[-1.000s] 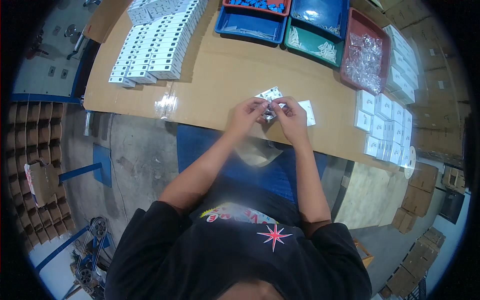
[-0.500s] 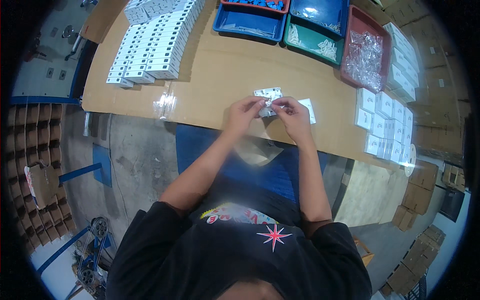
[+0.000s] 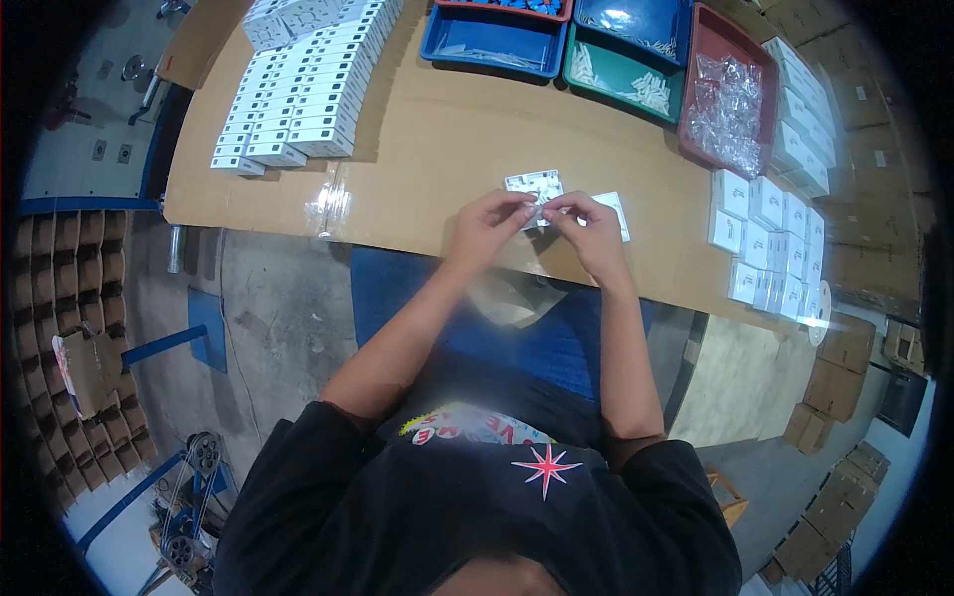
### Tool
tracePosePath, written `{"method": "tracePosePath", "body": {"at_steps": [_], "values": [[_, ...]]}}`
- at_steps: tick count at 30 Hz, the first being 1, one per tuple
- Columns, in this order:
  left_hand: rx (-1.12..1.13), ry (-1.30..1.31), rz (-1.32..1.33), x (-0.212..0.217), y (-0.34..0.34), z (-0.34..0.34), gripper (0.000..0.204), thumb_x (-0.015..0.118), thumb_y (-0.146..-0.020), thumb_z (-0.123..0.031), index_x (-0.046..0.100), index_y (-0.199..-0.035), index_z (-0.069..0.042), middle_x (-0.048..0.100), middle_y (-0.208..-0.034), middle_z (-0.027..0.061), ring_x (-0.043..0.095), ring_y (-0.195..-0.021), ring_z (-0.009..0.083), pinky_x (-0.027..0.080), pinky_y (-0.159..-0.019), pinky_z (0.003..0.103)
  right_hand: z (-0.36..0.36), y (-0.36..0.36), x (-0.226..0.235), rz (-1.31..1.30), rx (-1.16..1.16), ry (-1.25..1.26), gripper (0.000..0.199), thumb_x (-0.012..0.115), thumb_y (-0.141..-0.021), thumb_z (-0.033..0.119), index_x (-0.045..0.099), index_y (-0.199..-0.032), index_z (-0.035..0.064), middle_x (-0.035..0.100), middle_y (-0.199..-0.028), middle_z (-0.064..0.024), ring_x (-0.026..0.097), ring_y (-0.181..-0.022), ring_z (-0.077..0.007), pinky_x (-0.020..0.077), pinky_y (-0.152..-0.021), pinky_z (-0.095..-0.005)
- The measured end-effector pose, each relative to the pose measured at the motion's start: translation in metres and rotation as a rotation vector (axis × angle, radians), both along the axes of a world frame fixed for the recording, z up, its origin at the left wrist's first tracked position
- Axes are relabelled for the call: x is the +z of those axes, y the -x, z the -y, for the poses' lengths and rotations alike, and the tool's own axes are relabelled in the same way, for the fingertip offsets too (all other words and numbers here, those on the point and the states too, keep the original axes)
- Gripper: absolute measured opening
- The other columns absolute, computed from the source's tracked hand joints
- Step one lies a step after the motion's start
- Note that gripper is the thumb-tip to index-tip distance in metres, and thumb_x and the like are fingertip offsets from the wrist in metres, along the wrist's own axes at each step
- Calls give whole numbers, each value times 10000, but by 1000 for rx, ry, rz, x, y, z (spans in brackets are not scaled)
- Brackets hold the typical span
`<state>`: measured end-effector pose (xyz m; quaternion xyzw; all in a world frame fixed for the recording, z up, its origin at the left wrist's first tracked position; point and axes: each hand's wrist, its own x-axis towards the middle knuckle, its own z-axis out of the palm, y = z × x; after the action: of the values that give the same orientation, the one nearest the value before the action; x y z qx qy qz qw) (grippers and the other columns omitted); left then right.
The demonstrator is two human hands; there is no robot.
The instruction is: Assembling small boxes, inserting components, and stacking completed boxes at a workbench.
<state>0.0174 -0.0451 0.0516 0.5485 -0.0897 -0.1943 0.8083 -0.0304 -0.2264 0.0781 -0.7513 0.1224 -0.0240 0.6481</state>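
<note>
Over the front part of the table, my left hand (image 3: 487, 228) and my right hand (image 3: 591, 236) meet with thumbs and forefingers pinched. Between the fingertips is a small whitish piece (image 3: 538, 210), largely hidden and too small to name. Just beyond the fingers lies a white moulded plastic housing (image 3: 534, 183) with recesses in it; the hands cover its near side. A flat white panel (image 3: 612, 206) rests on the table right behind my right hand, partly covered by it.
Stacked white boxes (image 3: 298, 109) stand at the far left, and more white boxes (image 3: 765, 238) at the right. Along the back are a blue tray (image 3: 477, 62), a green tray (image 3: 621, 97) with white plugs, and a red tray (image 3: 696, 144) with clear bags. The table's front edge (image 3: 397, 250) runs below my wrists.
My fingertips have shifted slightly around the small piece, and less white shows between them. My right hand has moved a little to the right. The housing behind has stayed in place.
</note>
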Motion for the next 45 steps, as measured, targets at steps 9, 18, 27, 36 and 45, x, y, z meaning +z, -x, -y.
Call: {"method": "tracePosePath", "body": {"at_steps": [9,18,27,36,45], "values": [[-34,-181,141,-3,-2,-4,79,694,-977,-53,719,-1021,8,661,-976,24,624,-879,84,494,-772,234,0,2,1,-51,35,-8,101,773,-894,70,735,-963,6,688,-833,8,556,-724,-54,453,-657,-220],[-20,-148,12,-6,3,-1,119,663,-1018,-117,679,-1092,-26,683,-982,-9,610,-884,56,499,-771,231,-8,-2,0,-41,47,-174,94,748,-916,55,718,-987,1,654,-819,35,550,-726,-14,443,-644,-188],[-93,-158,-60,3,3,-2,154,678,-1013,-135,722,-1101,-17,717,-933,10,649,-849,64,514,-736,225,-1,3,-4,-55,23,-156,79,734,-910,44,719,-976,4,639,-792,48,536,-682,-10,427,-608,-180],[-28,-177,52,4,8,1,97,631,-1034,-109,672,-1059,-25,679,-841,1,594,-743,39,445,-621,213,-9,8,-3,-31,42,-136,73,713,-910,27,713,-979,5,662,-834,29,576,-724,-31,466,-645,-192],[-47,-228,118,-13,8,-2,72,648,-1013,-83,628,-1040,-20,640,-918,9,589,-785,44,479,-675,221,-19,7,-6,-37,70,-66,74,671,-979,50,662,-1023,-9,650,-865,20,584,-763,-42,475,-677,-201]]}}
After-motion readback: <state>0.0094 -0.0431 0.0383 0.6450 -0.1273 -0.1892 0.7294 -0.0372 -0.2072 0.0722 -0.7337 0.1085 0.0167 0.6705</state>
